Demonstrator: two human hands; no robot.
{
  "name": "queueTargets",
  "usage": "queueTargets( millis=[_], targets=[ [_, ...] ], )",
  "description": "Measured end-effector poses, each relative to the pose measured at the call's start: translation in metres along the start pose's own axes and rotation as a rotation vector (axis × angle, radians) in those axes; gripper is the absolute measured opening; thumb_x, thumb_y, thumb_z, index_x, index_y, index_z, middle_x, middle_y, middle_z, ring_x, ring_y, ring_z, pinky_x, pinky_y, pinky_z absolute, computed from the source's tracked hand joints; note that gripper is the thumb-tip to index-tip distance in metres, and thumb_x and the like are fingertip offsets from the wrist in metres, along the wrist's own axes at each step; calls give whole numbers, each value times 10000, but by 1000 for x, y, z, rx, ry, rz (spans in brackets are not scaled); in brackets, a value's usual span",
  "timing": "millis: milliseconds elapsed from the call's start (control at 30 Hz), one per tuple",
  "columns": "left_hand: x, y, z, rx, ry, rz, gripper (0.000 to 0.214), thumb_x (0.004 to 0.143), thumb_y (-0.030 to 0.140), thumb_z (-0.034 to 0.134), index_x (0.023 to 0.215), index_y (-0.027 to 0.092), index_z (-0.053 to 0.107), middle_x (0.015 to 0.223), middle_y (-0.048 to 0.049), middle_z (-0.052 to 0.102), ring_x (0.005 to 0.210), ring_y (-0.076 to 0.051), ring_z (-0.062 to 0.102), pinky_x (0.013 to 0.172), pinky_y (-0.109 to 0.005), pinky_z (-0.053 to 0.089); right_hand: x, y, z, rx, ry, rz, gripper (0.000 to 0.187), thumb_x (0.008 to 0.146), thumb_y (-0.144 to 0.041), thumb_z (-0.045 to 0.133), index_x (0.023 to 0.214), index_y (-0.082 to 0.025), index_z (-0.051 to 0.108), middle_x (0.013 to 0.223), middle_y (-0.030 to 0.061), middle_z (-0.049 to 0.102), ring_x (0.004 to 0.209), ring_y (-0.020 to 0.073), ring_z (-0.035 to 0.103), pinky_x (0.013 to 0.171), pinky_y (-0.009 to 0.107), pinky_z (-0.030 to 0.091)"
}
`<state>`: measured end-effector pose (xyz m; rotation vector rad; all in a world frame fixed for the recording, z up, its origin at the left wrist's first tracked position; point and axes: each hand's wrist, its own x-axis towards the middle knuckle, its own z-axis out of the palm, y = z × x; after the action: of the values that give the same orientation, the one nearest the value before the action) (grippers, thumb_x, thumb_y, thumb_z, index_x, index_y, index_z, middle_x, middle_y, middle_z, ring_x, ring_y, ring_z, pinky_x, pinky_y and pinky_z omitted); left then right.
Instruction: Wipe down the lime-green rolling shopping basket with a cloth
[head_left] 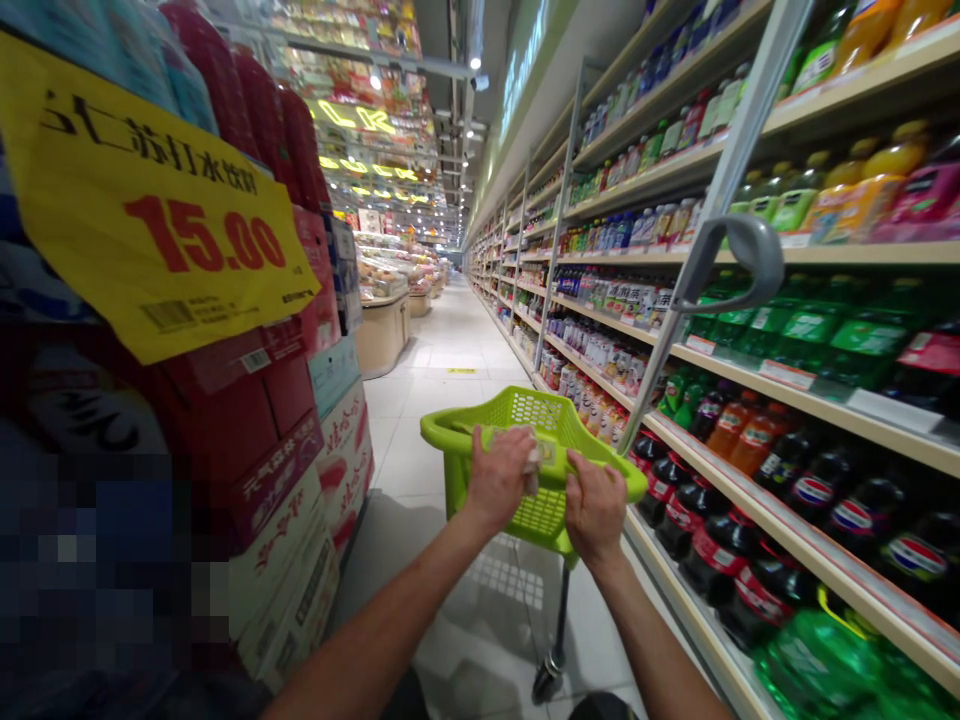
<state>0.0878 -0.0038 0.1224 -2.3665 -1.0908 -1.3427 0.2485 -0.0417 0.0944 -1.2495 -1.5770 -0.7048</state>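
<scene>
A lime-green plastic shopping cart (532, 515) stands in front of me in the aisle, with holes in its basket walls and a caster on a dark leg. My left hand (496, 478) is closed over the middle of its handle (553, 462). A crumpled pale thing (533, 465), perhaps tissue or cloth, shows by the fingers of that hand; its kind is unclear. Just to the right, my right hand (595, 505) grips the same handle with the fingers curled over it. Most of the basket's inside is hidden.
Shelves of bottled drinks (810, 320) line the right side, with a grey hook-shaped fitting (739, 262) jutting from an upright. Stacked drink cartons (277, 470) under a yellow price sign (172, 210) flank the left. Tiled floor (442, 390) runs ahead past display counters (384, 330).
</scene>
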Motion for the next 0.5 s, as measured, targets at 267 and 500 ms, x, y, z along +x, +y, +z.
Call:
queueTargets(
  millis=[267, 500],
  targets=[
    [-8, -77, -32, 157, 132, -321, 312, 787, 116, 393, 1054, 203, 529, 1106, -96, 630, 1010, -259, 577, 1029, -584, 131, -8, 4, -6, 17, -62, -33, 279, 860, -198, 358, 1084, -184, 524, 1023, 67, 637, 989, 176, 557, 923, 360, 290],
    [-17, -48, -19, 48, 37, -85, 375, 778, 89, 388, 1113, 223, 493, 1206, -57, 575, 1106, -199, 525, 1053, -554, 78, -10, -3, 1, -40, 21, -25, 259, 862, -212, 363, 1047, -177, 541, 999, 74, 639, 970, 183, 561, 928, 375, 263]
  ],
)
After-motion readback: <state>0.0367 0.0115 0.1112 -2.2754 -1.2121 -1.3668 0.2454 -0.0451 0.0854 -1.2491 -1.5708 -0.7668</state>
